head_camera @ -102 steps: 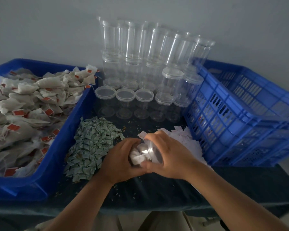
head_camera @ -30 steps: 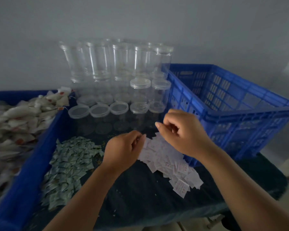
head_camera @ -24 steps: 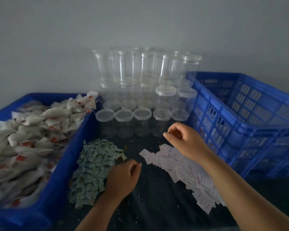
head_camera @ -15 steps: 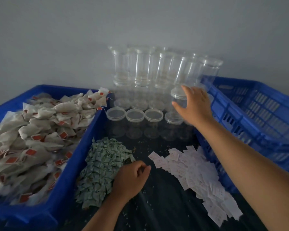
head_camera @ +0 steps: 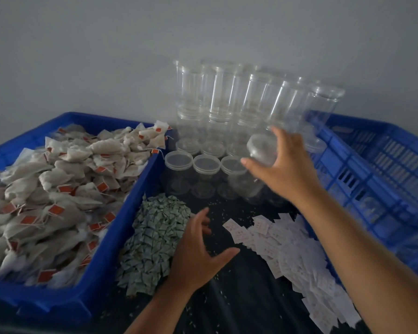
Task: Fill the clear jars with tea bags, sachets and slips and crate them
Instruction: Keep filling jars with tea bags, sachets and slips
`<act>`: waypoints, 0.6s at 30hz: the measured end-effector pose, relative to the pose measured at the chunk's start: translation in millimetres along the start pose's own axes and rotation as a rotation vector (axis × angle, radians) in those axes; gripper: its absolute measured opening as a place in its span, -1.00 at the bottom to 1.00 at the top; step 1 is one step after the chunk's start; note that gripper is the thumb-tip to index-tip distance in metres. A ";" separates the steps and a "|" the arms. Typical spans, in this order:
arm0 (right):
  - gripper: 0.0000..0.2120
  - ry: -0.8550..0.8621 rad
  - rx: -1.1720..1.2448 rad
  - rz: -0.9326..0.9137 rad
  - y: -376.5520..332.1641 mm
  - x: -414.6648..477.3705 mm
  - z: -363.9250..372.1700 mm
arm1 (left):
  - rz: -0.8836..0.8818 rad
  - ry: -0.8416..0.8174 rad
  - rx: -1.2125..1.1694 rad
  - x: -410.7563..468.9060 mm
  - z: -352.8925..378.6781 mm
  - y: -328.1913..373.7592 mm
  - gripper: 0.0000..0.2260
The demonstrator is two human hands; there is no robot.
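My right hand (head_camera: 286, 165) grips an empty clear lidded jar (head_camera: 262, 150), tilted and lifted off the rows of clear jars (head_camera: 205, 165) standing at the back against the wall. Over the dark table hovers my left hand (head_camera: 198, 251), fingers spread and holding nothing, between the pile of green sachets (head_camera: 152, 239) and the spread of white paper slips (head_camera: 287, 244). Tea bags (head_camera: 53, 191) with red tags fill the blue tray (head_camera: 121, 225) on the left. The blue slatted crate (head_camera: 372, 179) stands on the right.
Taller stacks of clear jars (head_camera: 227, 92) lean against the grey wall behind the low rows. Loose crumbs lie scattered on the dark table cover (head_camera: 239, 297) in front of me.
My right hand closed on a jar from the right end of the rows and lifted it, tilting it. My left hand opened its fingers beside the sachets. The filled jar from earlier is out of sight.
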State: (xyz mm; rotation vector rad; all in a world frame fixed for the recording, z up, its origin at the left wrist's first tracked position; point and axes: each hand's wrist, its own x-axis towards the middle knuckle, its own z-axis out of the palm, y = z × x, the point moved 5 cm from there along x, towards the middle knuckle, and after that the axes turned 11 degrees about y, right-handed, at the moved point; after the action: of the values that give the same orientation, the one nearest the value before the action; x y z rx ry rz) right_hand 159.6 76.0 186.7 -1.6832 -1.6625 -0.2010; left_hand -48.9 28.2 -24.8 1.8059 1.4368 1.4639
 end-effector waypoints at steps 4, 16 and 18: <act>0.07 -0.352 -0.096 0.095 -15.2 -76.4 19.7 | 0.223 0.152 0.028 -4.8 -6.0 13.1 0.16; -0.14 -0.320 -0.160 0.050 12.2 -133.5 36.5 | 0.213 -0.140 -0.018 -15.7 -6.3 31.7 -0.14; -0.19 -0.353 -0.152 -0.044 18.2 -133.3 36.2 | 0.162 -0.195 -0.124 -15.4 -4.9 25.9 -0.14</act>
State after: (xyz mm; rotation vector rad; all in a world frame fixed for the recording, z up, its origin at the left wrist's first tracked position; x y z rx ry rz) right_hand 143.1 -6.3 75.5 -1.8795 -1.9856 -0.0532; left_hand -40.2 3.3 -9.4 1.9641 1.1041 1.3746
